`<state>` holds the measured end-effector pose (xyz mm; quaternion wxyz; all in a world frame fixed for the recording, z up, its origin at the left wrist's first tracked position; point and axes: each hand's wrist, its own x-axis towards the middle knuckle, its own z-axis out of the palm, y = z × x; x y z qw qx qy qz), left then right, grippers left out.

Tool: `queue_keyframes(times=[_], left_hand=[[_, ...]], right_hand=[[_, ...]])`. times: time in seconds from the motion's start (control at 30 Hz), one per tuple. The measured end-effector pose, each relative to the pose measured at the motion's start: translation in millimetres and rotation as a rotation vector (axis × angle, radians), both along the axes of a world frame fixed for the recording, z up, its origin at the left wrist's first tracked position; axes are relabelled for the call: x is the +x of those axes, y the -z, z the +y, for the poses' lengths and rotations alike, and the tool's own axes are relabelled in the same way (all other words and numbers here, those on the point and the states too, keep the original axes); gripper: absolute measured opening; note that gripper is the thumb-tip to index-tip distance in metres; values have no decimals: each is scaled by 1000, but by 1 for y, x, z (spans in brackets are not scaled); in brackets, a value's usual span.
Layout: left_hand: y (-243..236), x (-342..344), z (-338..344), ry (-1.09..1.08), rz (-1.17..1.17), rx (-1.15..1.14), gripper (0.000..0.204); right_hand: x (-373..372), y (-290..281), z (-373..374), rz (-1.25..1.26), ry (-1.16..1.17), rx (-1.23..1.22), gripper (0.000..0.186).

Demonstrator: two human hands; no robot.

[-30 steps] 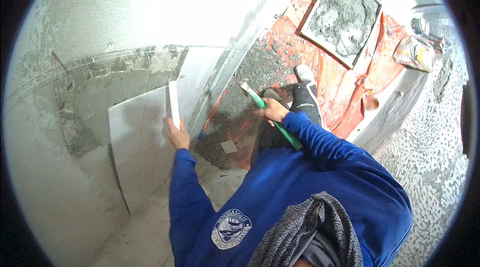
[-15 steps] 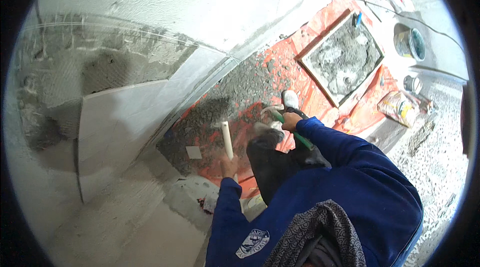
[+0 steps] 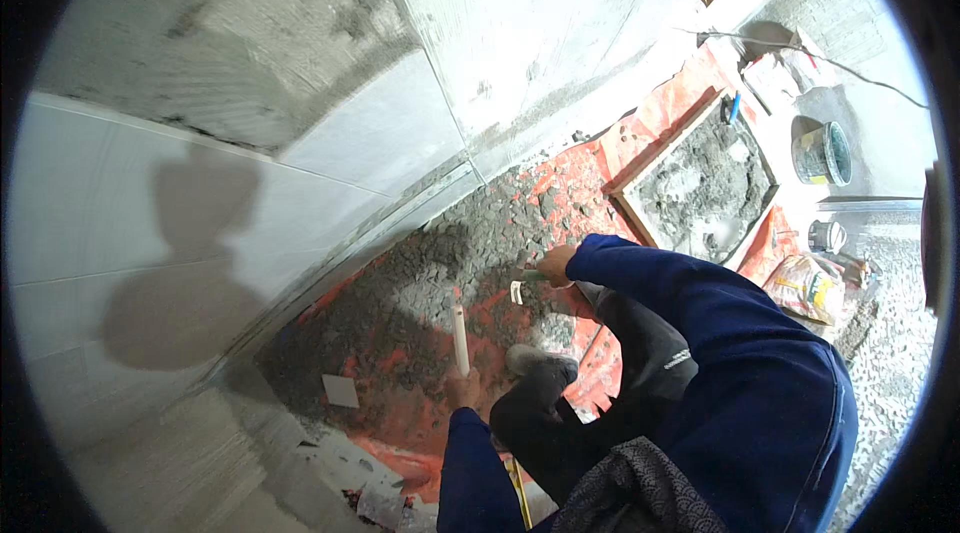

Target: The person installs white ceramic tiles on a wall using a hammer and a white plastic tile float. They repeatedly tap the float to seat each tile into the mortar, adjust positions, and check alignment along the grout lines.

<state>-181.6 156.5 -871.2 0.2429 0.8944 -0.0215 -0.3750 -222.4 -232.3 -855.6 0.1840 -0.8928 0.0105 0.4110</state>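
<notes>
My left hand (image 3: 462, 391) is closed round a pale, straight pole (image 3: 460, 338). Its upper end, with a small dark hole, sticks up past my fist. My right hand (image 3: 557, 265) grips a green-handled tool (image 3: 535, 275), and a short white piece (image 3: 516, 291) shows beside its end. What kind of tool it is cannot be made out. Beneath both hands lies a red sheet (image 3: 490, 308) strewn with grey mortar crumbs (image 3: 475, 233). My feet stand on the sheet, one shoe (image 3: 522, 360) showing between the hands.
Tiled wall (image 3: 330, 158) rises at the left, with rough bare plaster (image 3: 250, 23) above. A wood-framed mortar tray (image 3: 640, 223) lies far right, near a bucket (image 3: 822, 153), a small pot (image 3: 826, 236) and a bag (image 3: 808, 288). A square tile piece (image 3: 340, 391) lies at left.
My right hand has moved up and slightly left with the green-handled tool. My left hand with the pole is a little lower in view. The view has shifted, and my legs have moved.
</notes>
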Motion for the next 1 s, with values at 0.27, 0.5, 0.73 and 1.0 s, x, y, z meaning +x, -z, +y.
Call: queue_keyframes(times=[0.27,0.5,0.73,1.0], left_hand=[[142,81,-23,144,-31,14,33],[223,142,-48,228,21,121,39],[291,166,-40,316,-190,16,28],[251,179,-51,23,-117,-131,15]], right_hand=[[29,172,-53,-127,-380,15,18],[-24,267,-94,-353,-392,45,31],[-51,318,-94,-639,-232,134,25],[70,133,-132,-1148,541,253,22]])
